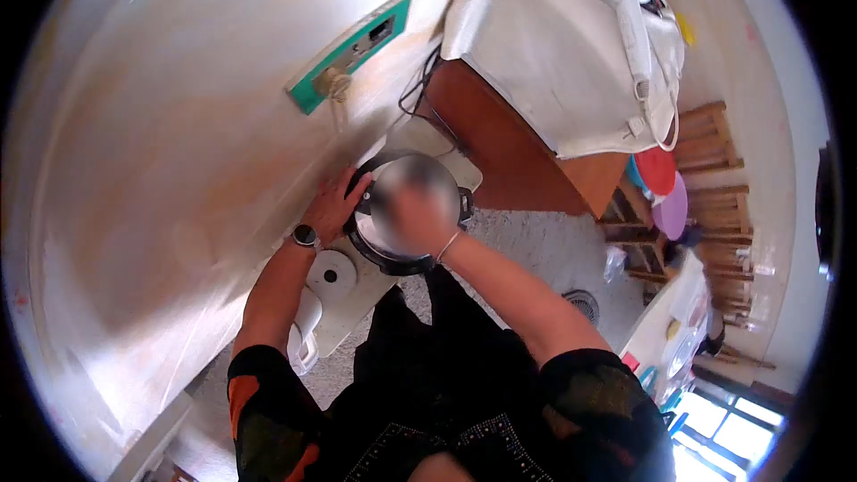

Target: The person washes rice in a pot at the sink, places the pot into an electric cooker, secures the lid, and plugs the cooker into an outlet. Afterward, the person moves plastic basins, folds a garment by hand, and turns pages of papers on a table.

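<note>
cooker (395, 262) near far end of bench (350, 321) | hands apart: left hand (336, 205) spread at rim (364, 163), right hand (423, 218) over lid (378, 230), blurred, can't tell grip | steady rim should help

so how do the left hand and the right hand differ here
The left hand is at the side of the round pot, while the right hand is over its top. A watch is on the left wrist; the right wrist has a thin bracelet. The left hand's outline is fairly clear, but the right hand is blurred, hiding its grip. Both hands are bare.
</note>
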`<state>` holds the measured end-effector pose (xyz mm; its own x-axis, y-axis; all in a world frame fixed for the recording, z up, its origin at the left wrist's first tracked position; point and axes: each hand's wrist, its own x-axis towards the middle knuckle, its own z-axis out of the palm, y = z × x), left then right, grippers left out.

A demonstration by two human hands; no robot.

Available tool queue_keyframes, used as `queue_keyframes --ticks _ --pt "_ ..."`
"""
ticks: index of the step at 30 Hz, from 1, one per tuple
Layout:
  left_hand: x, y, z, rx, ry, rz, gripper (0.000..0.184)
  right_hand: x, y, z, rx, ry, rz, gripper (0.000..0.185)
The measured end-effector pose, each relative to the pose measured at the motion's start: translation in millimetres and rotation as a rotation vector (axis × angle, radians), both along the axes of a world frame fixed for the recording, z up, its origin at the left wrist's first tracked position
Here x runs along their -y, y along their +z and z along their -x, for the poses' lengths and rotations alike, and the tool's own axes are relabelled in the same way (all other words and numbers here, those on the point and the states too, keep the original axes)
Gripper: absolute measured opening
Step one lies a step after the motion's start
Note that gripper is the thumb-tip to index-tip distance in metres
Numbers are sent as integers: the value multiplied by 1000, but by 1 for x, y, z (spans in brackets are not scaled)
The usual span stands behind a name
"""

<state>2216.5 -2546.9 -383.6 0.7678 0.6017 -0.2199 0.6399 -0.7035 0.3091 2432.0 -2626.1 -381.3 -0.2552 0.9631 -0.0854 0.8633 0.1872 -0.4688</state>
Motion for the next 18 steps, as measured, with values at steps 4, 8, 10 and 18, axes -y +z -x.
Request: queue_keyframes --ticks 4,8,10,18 --pt "4 -2 1 -30 -2 -24 102 -3 3 2 12 -26 11 30" --pt "15 -14 3 3 -16 -186 98 -7 12 -1 65 24 26 31" --pt "19 -19 4 42 16 -201 90 -8 11 -2 60 53 22 31" --pt "35 -29 2 64 74 -211 74 -12 -5 -8 -49 115 22 30"
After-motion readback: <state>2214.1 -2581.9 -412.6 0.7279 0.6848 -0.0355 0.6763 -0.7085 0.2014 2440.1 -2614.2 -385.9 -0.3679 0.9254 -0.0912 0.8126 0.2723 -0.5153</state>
